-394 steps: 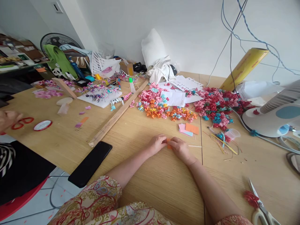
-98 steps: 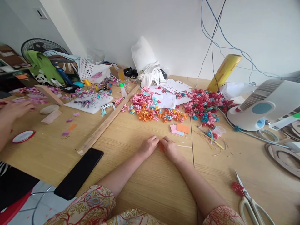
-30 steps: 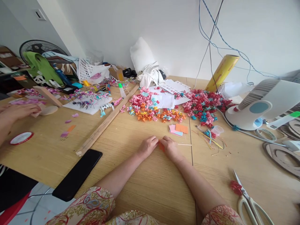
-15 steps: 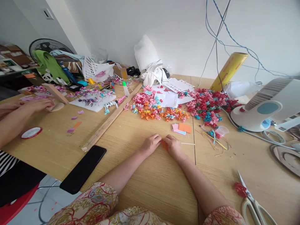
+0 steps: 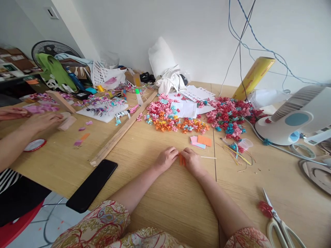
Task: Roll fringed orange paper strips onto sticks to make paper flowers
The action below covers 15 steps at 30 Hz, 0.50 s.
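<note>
My left hand [image 5: 167, 160] and my right hand [image 5: 191, 160] meet low over the table, fingers pinched together. Between them is a small piece of orange paper [image 5: 182, 160], its strips hanging down; both hands grip it. A thin pale stick [image 5: 208, 157] sticks out to the right from behind my right hand. Just beyond my hands lie small sheets of orange paper [image 5: 204, 140] with pink and blue ones. Farther back spreads a heap of orange and pink paper flowers [image 5: 165, 124]. My fingertips are partly hidden.
Scissors [image 5: 278, 220] lie open at the right front. A phone [image 5: 93, 186] and a wooden bar [image 5: 124, 132] are left of my arms. A white fan-like device [image 5: 289, 119] stands right. At far left are a co-worker's hands [image 5: 46, 120] beside a wooden block [image 5: 67, 123].
The orange paper between my fingers has turned slightly and now shows separate hanging strips. The co-worker's near hand has moved right, to the wooden block. My hands have barely shifted.
</note>
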Each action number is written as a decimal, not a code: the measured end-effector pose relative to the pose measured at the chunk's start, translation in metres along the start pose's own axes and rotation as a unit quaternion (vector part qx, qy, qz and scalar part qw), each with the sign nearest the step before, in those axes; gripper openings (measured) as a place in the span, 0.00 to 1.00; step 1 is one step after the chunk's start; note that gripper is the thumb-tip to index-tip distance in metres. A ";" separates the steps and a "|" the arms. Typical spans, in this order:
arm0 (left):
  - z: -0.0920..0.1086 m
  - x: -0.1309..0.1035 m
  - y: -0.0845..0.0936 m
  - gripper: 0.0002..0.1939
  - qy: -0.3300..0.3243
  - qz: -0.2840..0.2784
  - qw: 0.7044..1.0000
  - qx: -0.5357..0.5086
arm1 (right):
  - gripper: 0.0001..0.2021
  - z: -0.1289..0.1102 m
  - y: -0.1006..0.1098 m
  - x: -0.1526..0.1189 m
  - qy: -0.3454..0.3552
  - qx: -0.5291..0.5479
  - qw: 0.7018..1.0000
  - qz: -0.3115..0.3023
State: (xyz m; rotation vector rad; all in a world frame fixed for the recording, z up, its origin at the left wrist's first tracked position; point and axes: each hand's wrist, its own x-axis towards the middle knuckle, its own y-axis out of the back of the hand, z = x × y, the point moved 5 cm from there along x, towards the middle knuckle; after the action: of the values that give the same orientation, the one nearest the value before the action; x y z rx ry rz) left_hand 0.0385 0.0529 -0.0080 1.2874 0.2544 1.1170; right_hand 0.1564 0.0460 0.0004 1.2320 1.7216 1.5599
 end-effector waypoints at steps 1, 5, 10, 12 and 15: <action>0.000 0.000 -0.001 0.03 -0.001 0.000 1.000 0.002 | 0.09 0.000 -0.001 0.000 0.000 -0.003 1.000 0.000; -0.001 -0.001 -0.001 0.04 0.006 0.004 1.000 -0.004 | 0.08 0.001 -0.003 0.001 -0.010 -0.002 1.000 0.013; 0.005 0.001 0.006 0.15 0.000 0.018 0.999 -0.029 | 0.07 0.004 -0.003 0.003 -0.033 0.024 0.999 0.033; 0.007 0.003 0.007 0.18 -0.011 0.021 0.999 -0.042 | 0.07 0.005 -0.002 0.003 -0.032 0.029 0.998 0.036; 0.007 0.005 0.006 0.19 -0.025 0.016 0.998 -0.064 | 0.06 0.004 -0.002 0.003 -0.026 0.032 0.999 0.035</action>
State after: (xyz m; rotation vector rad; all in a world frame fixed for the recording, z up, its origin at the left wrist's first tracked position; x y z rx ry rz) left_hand 0.0428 0.0514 0.0014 1.2067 0.1237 1.1084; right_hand 0.1581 0.0510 -0.0023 1.3660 1.7238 1.5101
